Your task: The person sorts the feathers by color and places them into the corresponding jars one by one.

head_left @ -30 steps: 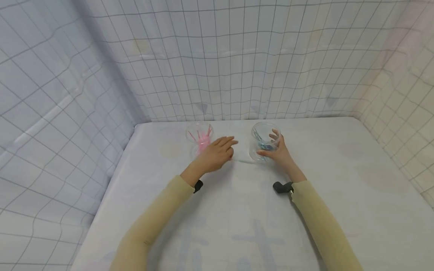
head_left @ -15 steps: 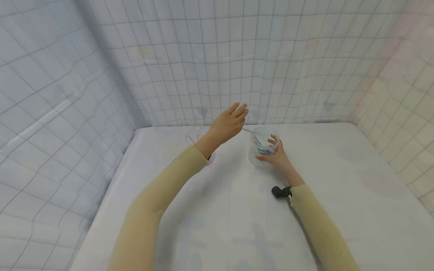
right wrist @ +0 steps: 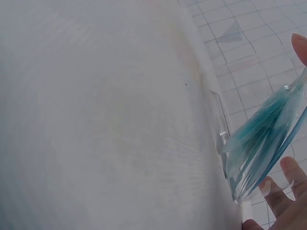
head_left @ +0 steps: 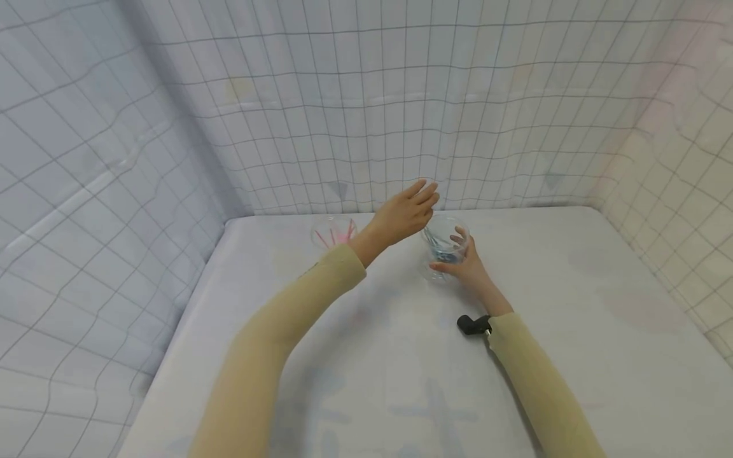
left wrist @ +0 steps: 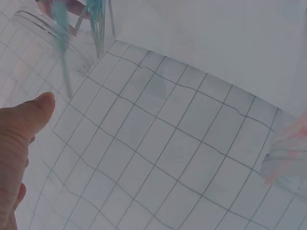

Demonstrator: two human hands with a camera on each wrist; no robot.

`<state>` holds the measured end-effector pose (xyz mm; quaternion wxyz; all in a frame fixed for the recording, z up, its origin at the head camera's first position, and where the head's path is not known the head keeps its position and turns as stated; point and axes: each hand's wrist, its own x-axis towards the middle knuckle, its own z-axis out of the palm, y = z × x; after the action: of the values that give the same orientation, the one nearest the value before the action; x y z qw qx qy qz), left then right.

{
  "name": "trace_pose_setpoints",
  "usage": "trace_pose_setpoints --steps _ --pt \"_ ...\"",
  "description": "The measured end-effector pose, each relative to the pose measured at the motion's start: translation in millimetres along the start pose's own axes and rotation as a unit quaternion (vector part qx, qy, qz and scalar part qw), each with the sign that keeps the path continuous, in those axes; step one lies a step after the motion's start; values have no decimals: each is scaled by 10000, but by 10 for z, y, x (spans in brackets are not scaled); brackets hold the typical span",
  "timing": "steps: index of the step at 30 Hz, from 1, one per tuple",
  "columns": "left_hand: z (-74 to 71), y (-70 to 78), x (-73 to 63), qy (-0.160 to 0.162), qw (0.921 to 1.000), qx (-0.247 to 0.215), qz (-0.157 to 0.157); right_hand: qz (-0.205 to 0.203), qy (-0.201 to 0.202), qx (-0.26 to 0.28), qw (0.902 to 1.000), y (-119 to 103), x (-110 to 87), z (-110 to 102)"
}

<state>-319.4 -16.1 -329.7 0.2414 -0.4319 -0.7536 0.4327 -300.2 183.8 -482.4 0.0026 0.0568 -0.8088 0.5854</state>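
My right hand [head_left: 468, 262] grips a clear plastic jar [head_left: 431, 267], thumb in front and fingers behind. Inside, the jar holds several thin teal sticks with wider ends [right wrist: 261, 132]. My left hand [head_left: 403, 213] is above the jar's left rim with its fingers extended. In the left wrist view, a blurred teal stick [left wrist: 61, 38] is at the jar's mouth, apart from the left thumb [left wrist: 41, 108]. A second clear jar [head_left: 321, 222], with pink sticks [head_left: 342, 236], stands to the left, partly hidden behind the left forearm.
A white cloth-covered table [head_left: 378, 356] lies under both hands. Behind it rises a white grid-patterned curtain [head_left: 343, 127], with more on both sides. A black wrist device [head_left: 473, 325] sits by the right cuff.
My left hand has risen from between the jars and moved right to the teal jar, carrying a teal stick, then let it go there. The right hand keeps its grip on the jar.
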Motion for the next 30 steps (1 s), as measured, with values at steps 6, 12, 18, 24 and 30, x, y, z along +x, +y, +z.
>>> trace_pose_setpoints --steps 6,12,18,24,30 --pt "38 64 -38 504 9966 -601 -255 -46 -54 67 10000 14 2 16" --pt "153 153 -170 748 9734 -1990 -859 -12 -20 73 10000 20 25 26" --pt "304 310 -369 980 9351 -3039 -1537 -22 -13 -61 10000 30 46 14" --pt "352 551 -531 1041 8844 -4082 -2009 96 -80 -69 9999 75 24 -50" --pt "359 785 -694 1290 8546 -4481 -2286 403 -364 -57 9985 58 -42 -115"
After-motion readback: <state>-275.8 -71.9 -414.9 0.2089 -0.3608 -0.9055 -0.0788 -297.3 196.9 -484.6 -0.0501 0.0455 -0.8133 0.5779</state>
